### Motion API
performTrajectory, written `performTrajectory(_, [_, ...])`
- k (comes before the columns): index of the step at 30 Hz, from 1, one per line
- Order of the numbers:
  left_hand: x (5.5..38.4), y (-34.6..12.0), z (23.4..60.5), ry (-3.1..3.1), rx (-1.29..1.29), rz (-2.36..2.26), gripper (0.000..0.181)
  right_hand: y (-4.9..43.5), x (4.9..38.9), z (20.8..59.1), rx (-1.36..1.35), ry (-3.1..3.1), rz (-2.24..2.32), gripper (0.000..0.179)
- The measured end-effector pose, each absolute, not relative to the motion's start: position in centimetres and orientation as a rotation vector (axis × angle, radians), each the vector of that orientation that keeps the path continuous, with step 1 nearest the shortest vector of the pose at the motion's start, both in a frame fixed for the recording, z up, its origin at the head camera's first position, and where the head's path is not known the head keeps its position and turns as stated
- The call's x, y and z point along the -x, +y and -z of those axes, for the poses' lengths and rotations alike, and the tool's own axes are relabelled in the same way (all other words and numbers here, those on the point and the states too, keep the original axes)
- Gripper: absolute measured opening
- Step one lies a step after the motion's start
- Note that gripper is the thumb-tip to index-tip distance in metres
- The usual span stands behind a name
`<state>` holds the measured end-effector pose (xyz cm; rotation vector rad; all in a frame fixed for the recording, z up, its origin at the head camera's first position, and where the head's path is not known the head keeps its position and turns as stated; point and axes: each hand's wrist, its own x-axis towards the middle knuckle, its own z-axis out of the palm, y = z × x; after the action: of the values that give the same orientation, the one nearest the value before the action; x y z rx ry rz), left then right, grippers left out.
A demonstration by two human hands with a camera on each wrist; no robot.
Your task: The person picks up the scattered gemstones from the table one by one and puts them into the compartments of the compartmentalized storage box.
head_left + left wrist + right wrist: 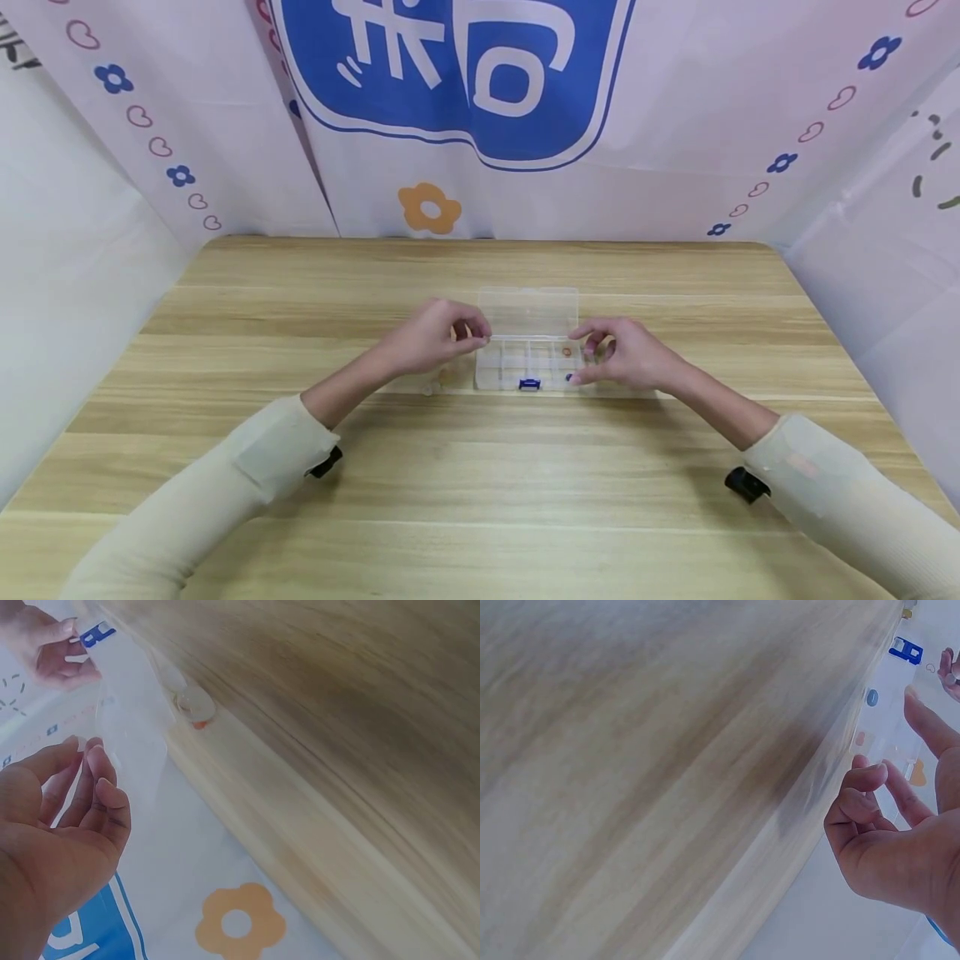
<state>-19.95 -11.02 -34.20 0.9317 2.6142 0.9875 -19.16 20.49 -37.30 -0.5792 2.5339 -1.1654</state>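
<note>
A clear plastic compartment box [514, 377] lies on the table with its lid [528, 310] swung back and a blue latch [529, 384] at the front. An orange ring [566, 352] sits in a right-hand compartment, and a small blue piece [872, 697] lies in front of it. My left hand [444, 333] pinches a small whitish piece [951, 678] between thumb and forefinger above the box's left end; its kind is unclear. At the right end, my right hand [626, 354] rests with thumb and forefinger spread across the box's edge.
Left of the box, a few small clear things [432, 387] with a bit of orange lie on the wooden table [480, 483]. A printed white cloth [375, 183] hangs behind the table's far edge.
</note>
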Motion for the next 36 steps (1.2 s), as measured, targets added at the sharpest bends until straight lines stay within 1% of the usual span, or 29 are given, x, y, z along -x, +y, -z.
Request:
performTrajectory(10, [20.1,-9.3,34.5,2.590,-1.006,-0.968,0.006,20.4,19.0,37.1,0.574,2.519,1.180,0.061])
performTrajectory(23, [20.3,-7.7,35.2,2.545,-0.995,-1.015,0.004,20.4,19.1,37.2,0.574,2.527,1.176,0.061])
performTrajectory(36, [20.8,-6.9,36.1,2.515,-0.989,-1.049,0.007,20.4,19.2,37.3,0.569,2.533,1.174,0.060])
